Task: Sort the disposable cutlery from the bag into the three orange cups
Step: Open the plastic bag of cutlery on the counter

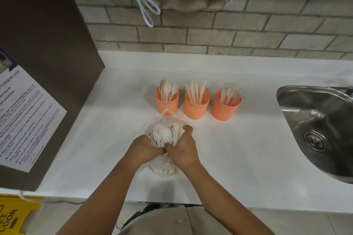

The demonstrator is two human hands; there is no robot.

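A clear plastic bag (164, 126) full of pale disposable cutlery lies on the white counter (238, 149), just in front of the cups. My left hand (145, 149) grips its left side and my right hand (183, 149) grips its right side, with forks and a spoon showing between them. Behind the bag stand three orange cups in a row. The left cup (167, 101) holds spoons, the middle cup (197, 104) holds knives, and the right cup (225, 107) holds forks.
A steel sink (321, 129) is sunk into the counter at the right. A dark cabinet side with a printed notice (24, 118) walls off the left. A brick wall with a looped white cable (141, 0) rises behind. A yellow wet-floor sign (13, 213) stands at the lower left.
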